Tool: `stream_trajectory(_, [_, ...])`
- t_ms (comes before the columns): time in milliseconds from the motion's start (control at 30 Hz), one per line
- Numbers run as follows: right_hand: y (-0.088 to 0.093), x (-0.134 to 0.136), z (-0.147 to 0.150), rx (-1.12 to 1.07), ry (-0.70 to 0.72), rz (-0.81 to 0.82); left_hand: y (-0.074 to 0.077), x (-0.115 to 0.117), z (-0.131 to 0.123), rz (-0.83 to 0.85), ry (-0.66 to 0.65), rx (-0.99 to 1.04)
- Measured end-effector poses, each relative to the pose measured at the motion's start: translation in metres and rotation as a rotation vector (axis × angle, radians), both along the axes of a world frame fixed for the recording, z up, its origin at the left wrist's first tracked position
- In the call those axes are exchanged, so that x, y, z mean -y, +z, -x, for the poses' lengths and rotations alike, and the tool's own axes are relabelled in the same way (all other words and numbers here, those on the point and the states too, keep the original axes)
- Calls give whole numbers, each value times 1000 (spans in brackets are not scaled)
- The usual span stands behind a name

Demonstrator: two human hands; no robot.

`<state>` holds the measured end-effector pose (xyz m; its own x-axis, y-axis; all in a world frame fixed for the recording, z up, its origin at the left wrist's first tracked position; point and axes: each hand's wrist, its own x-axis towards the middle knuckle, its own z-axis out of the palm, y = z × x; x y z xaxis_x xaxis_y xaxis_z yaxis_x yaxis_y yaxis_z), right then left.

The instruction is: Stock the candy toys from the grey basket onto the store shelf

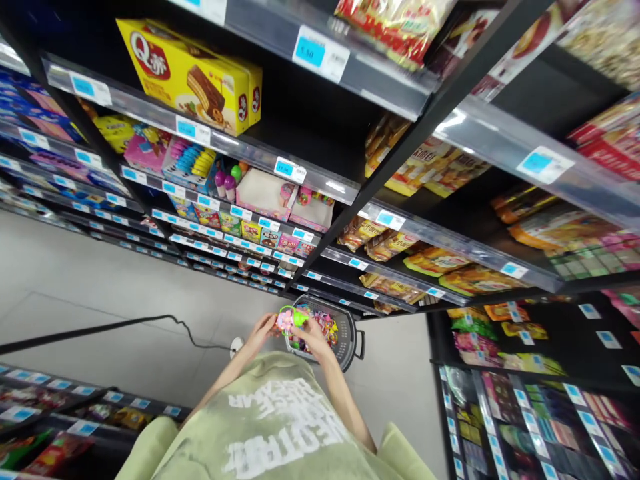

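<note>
Both my hands are together in front of my body, over the left part of a grey shopping basket [346,337] on the floor. Between them is a small pink-and-green toy-like item [287,320], too small to name exactly. My left hand [266,325] closes on its pink side. My right hand [314,337] has its fingers curled at the green side. Below, the basket holds a heap of small colourful pieces [327,325]; their kind is unclear.
Black shelving with price tags rises ahead, bearing yellow cake boxes [187,80], an open white-and-pink display box [265,193] and bagged snacks [383,240]. More shelves stand at lower left and right. A dark cable [170,318] crosses the grey floor [125,287].
</note>
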<state>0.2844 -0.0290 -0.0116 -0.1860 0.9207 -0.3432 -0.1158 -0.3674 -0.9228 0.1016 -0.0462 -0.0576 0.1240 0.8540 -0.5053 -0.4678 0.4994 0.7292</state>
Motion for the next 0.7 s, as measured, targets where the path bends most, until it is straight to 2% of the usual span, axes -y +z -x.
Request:
stream_trajectory(200, [-4,-2,11,-55,14,62,-3,-1,12,-26,-17,-31])
stream_trajectory(367, [5,-16,30,26,39,-16,-6,-7,27,15,80,-23])
stream_trajectory(433, [18,-32,38,77,13,-100,-8,-10,34,25,92,-18])
stream_trajectory(500, [38,-57,46,132,-76,-218,-11,-12,42,11,89,-38])
stream_trajectory(700, [102,-158,56,328,-493,-559,-31,-4,66,72,52,-197])
